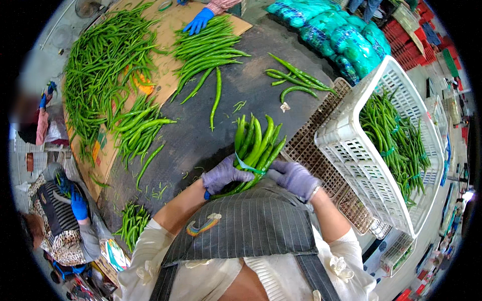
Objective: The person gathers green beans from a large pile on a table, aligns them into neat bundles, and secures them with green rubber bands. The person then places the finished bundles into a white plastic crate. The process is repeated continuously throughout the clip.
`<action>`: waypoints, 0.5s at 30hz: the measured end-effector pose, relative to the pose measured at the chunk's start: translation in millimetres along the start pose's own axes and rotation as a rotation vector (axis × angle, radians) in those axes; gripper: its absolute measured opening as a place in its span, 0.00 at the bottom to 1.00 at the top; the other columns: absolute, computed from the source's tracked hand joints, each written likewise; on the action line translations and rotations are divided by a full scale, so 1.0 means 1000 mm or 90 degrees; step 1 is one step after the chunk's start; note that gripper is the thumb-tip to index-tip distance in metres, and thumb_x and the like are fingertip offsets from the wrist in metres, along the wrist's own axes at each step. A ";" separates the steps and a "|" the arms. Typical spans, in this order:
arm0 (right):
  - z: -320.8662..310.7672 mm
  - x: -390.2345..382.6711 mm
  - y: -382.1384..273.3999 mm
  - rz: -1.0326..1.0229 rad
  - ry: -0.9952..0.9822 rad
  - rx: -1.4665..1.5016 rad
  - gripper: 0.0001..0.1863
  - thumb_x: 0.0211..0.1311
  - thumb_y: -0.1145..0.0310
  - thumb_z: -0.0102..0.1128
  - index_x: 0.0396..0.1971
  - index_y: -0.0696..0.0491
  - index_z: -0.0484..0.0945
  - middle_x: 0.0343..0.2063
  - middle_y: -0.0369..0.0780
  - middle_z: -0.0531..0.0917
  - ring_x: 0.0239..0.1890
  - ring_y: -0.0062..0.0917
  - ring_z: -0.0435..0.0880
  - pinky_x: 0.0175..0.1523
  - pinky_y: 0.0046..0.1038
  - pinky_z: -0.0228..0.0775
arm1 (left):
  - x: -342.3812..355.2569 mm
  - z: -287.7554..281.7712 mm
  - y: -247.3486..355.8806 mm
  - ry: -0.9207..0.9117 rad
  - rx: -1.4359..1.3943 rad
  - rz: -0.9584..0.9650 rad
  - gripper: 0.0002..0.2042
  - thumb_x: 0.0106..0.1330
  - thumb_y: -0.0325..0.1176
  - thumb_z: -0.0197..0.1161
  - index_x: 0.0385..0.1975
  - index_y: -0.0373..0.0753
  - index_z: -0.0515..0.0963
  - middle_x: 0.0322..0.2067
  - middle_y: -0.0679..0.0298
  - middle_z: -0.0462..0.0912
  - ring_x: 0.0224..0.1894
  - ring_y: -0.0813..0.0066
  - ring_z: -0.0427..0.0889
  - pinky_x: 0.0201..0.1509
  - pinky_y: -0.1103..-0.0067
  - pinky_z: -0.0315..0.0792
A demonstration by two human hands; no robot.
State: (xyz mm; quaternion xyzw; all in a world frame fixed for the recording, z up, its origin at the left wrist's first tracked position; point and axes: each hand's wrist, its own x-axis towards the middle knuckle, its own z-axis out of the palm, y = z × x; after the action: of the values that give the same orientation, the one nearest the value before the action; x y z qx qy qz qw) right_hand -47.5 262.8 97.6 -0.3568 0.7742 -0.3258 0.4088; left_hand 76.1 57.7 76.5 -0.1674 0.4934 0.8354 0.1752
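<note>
Both my hands wear pale purple gloves and hold one bundle of long green chili peppers [257,142] just in front of my striped apron. My left hand [224,175] grips the lower stems of the bundle. My right hand [293,177] closes on its right side, by a teal band [244,165] wrapped round the peppers. The pepper tips point away from me over the dark table [236,85].
Loose pepper piles [105,70] lie on cardboard at the left and centre. A white crate [366,165] of banded bundles stands at the right on brown trays [309,145]. A co-worker's blue-gloved hand [198,21] reaches in at the top; another person [65,220] sits lower left. Green sacks [341,35] lie beyond.
</note>
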 end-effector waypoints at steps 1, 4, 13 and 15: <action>0.003 0.003 -0.007 0.044 0.013 -0.025 0.17 0.65 0.58 0.55 0.42 0.56 0.79 0.29 0.52 0.82 0.31 0.42 0.82 0.40 0.36 0.74 | -0.001 0.001 0.001 -0.002 0.021 -0.004 0.33 0.49 0.28 0.73 0.59 0.40 0.71 0.53 0.66 0.78 0.55 0.75 0.74 0.63 0.74 0.65; 0.020 0.006 -0.013 0.003 0.134 -0.078 0.16 0.64 0.58 0.56 0.38 0.56 0.79 0.25 0.53 0.80 0.29 0.47 0.81 0.36 0.41 0.72 | 0.000 0.004 0.006 -0.028 0.095 0.008 0.31 0.49 0.27 0.73 0.57 0.40 0.72 0.52 0.67 0.79 0.54 0.76 0.75 0.61 0.75 0.67; -0.005 -0.014 -0.014 -0.071 0.150 -0.131 0.17 0.64 0.54 0.54 0.44 0.50 0.79 0.28 0.49 0.82 0.30 0.47 0.81 0.36 0.42 0.73 | 0.000 0.019 0.016 -0.050 0.073 -0.004 0.35 0.47 0.27 0.74 0.59 0.41 0.71 0.53 0.67 0.78 0.55 0.74 0.75 0.62 0.74 0.68; -0.010 -0.019 -0.001 -0.130 0.186 -0.060 0.18 0.65 0.58 0.55 0.51 0.48 0.77 0.35 0.50 0.83 0.36 0.45 0.83 0.41 0.40 0.75 | 0.004 0.009 0.020 -0.063 0.066 0.015 0.34 0.50 0.30 0.73 0.61 0.40 0.69 0.54 0.67 0.78 0.55 0.73 0.74 0.62 0.73 0.67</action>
State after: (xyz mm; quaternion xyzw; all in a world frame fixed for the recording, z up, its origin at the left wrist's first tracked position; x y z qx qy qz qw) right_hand -48.2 280.0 110.1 -0.4009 0.7995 -0.3773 0.2402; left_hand 63.0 56.9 93.9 -0.1107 0.5286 0.8181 0.1976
